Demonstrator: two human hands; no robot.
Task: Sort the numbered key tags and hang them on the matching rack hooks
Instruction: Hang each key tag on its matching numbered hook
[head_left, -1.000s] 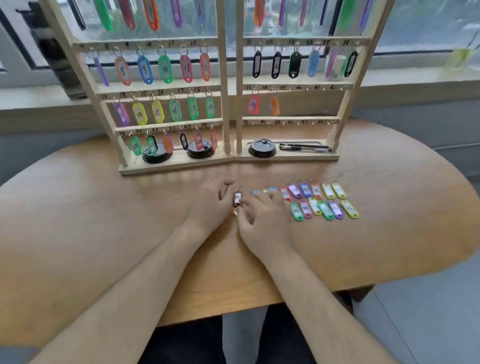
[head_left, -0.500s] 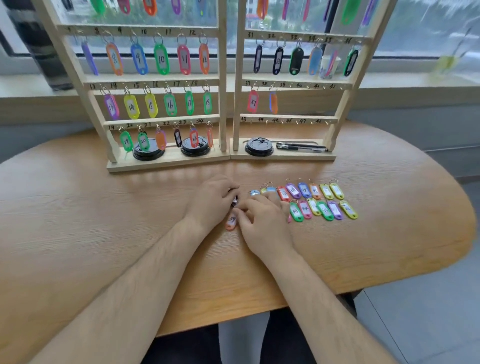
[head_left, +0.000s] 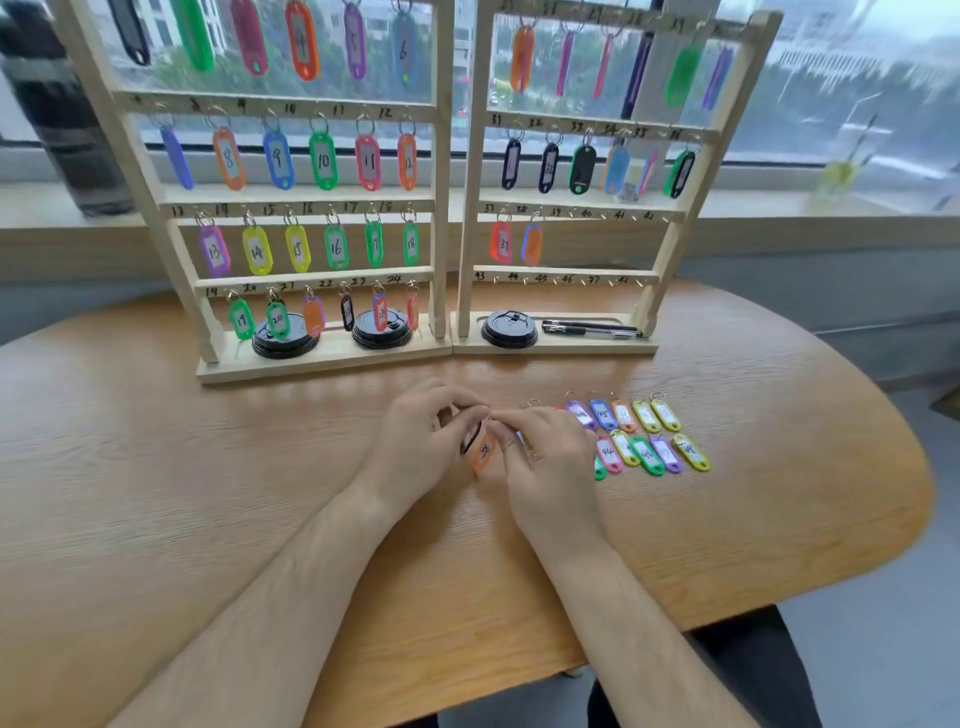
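Head view: orange key tag (head_left: 484, 453), likely light, stiff; left hand (head_left: 415, 447), right hand (head_left: 550, 462) fingers (head_left: 511, 417) pinched its top, best hold

left hand (head_left: 421, 447) pinches black tag (head_left: 470, 439) | right hand (head_left: 545, 462) pinches orange tag (head_left: 484, 453)

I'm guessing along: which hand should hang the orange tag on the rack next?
Probably the right hand: it holds the orange tag, and the empty hooks are on its side.

The top edge crops the tall wooden hook rack (head_left: 444, 208); before it, the right hand (head_left: 550, 462) hides the leftmost of the loose coloured plastic key tags (head_left: 645, 453)
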